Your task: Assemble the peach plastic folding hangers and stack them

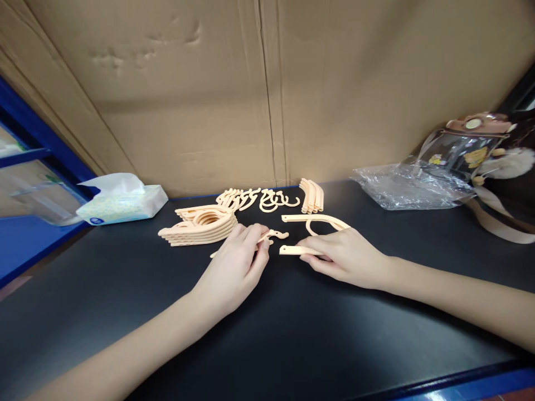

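on the black tabletop (pixel 292 334), just ahead of the person, a small peach hook piece (pixel 273 235) is pinched between the fingertips of the left hand (pixel 234 267), its curled end pointed toward the right. the left hand is closed on that piece, which is raised slightly off the surface, seemingly so its end can be lined up with the other part. a straight peach bar (pixel 292 250) is pressed under the fingers of the right hand (pixel 346 256), its blunt end left free and facing the hook piece; the two ends are near each other but are not touching. the right hand is closed on the bar, which is held flat against the tabletop, probably to keep it steady.

just behind the right hand a curved arm piece (pixel 317 221) is laid loose. to the left, a stack of hanger parts (pixel 200 225) is kept in a neat pile, within easy reach of the left hand. farther back, loose hooks (pixel 259 199) are spread in a row and a bundle of bars (pixel 312 196) is set beside them, so that each kind of part is sorted apart. a tissue pack (pixel 121 203) is seen at the far left, a crumpled plastic bag (pixel 409 186) at the right, and a cardboard wall (pixel 267 89) closes off the back.
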The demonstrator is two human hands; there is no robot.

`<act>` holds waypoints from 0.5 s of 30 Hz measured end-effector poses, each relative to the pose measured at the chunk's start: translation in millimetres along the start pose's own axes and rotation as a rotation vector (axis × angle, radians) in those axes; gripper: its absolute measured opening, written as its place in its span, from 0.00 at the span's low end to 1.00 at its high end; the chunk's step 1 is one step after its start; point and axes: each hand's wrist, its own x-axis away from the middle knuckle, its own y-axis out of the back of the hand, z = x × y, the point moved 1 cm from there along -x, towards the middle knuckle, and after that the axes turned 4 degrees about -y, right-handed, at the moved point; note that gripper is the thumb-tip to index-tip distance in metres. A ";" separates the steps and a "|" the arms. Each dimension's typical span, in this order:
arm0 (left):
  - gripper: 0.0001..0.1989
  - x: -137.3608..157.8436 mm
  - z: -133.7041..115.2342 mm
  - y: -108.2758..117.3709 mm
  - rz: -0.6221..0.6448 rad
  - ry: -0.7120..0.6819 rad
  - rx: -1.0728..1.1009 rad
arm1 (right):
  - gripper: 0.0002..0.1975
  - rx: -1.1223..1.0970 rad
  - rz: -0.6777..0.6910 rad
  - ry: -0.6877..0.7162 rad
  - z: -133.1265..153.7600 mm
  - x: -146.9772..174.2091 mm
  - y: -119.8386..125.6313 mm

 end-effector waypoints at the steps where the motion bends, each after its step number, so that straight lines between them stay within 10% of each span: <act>1: 0.10 -0.4 -0.7 0.4 0.012 -0.009 -0.020 | 0.14 -0.003 -0.010 0.003 -0.4 -0.1 -0.4; 15: 0.13 0.8 -3.8 -2.2 0.153 -0.031 -0.013 | 0.15 0.025 -0.027 0.074 -3.4 1.7 -3.5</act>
